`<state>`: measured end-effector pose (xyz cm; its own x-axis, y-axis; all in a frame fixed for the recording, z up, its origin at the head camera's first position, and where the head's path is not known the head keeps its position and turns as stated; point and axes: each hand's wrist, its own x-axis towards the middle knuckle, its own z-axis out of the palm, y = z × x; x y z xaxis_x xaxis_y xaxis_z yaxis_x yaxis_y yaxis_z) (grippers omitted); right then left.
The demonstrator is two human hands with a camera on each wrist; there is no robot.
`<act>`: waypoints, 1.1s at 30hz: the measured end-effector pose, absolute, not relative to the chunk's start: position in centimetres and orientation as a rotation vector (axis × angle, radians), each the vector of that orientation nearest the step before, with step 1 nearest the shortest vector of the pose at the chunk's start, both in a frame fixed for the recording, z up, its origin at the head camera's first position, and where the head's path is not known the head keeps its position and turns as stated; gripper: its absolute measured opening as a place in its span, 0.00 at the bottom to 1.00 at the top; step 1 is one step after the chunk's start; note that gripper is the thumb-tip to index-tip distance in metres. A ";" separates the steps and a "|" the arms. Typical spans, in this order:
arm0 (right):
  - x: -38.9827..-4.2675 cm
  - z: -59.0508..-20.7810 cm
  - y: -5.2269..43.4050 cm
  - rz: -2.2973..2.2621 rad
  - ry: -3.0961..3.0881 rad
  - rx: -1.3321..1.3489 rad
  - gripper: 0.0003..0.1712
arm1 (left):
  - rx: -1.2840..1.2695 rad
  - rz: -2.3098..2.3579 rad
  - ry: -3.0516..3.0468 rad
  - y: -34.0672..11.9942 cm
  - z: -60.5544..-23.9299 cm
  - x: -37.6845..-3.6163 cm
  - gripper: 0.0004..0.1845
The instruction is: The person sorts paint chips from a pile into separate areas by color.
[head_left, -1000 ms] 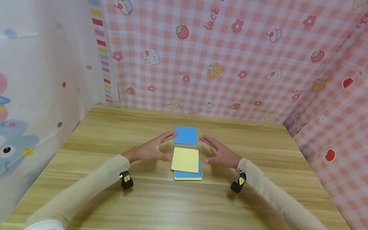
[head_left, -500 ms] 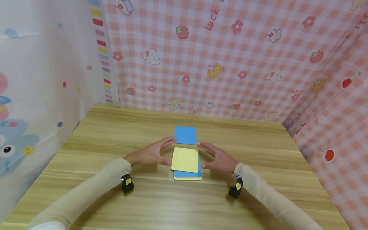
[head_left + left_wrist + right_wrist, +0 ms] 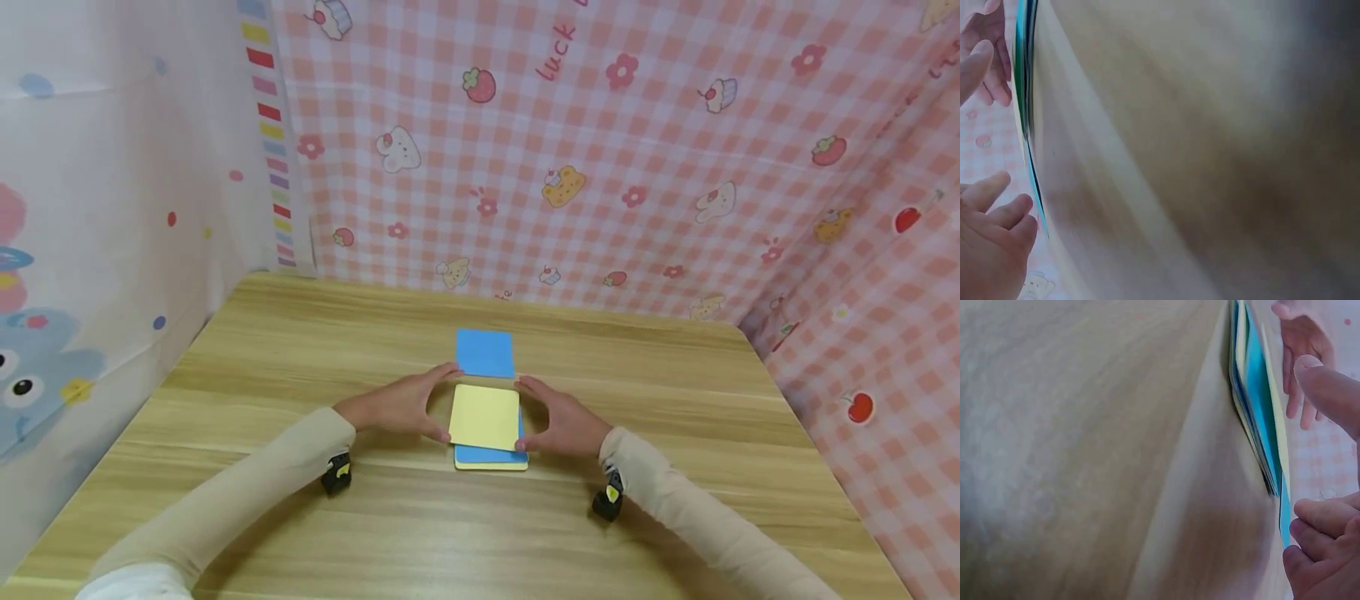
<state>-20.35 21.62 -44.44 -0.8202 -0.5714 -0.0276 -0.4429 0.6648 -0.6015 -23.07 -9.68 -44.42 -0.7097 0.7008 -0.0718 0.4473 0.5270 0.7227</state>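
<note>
Both hands have moved in closer. The left hand [image 3: 397, 404] and right hand [image 3: 564, 421] now touch the sides of the yellow card [image 3: 484, 417], fingers loosely bent, atop the stack [image 3: 491, 457] on the tabletop [image 3: 300, 350].

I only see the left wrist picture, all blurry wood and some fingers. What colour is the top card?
Observer: The top card is yellow; it lies on a small stack on the wooden table.
Operator: Where are the hands?
Observer: The left hand is at the stack's left edge and the right hand at its right edge, fingers at the yellow card's sides.
Operator: Is there any other card?
Observer: Yes, one single blue card lies flat just behind the stack, apart from it.
Operator: What is under the yellow one?
Observer: A blue card, with more thin cards beneath, seen edge-on from the right wrist.
</note>
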 end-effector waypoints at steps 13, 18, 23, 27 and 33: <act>-20.3 -44.8 21.0 -0.779 2.656 -0.898 0.63 | 1.091 0.920 2.408 -8.7 -44.6 -23.4 0.55; -20.3 -45.1 21.0 -0.797 2.649 -0.884 0.60 | 1.106 0.956 2.380 -8.4 -44.7 -23.3 0.49; -20.3 -44.8 21.3 -0.877 2.622 -0.808 0.61 | 1.045 0.979 2.391 -8.5 -44.6 -23.2 0.51; -20.5 -44.0 21.6 -0.980 2.600 -0.777 0.61 | 0.951 1.003 2.409 -8.9 -44.0 -23.2 0.56; -20.6 -43.0 22.0 -1.172 2.502 -0.798 0.54 | 0.907 1.146 2.358 -9.4 -43.0 -23.2 0.55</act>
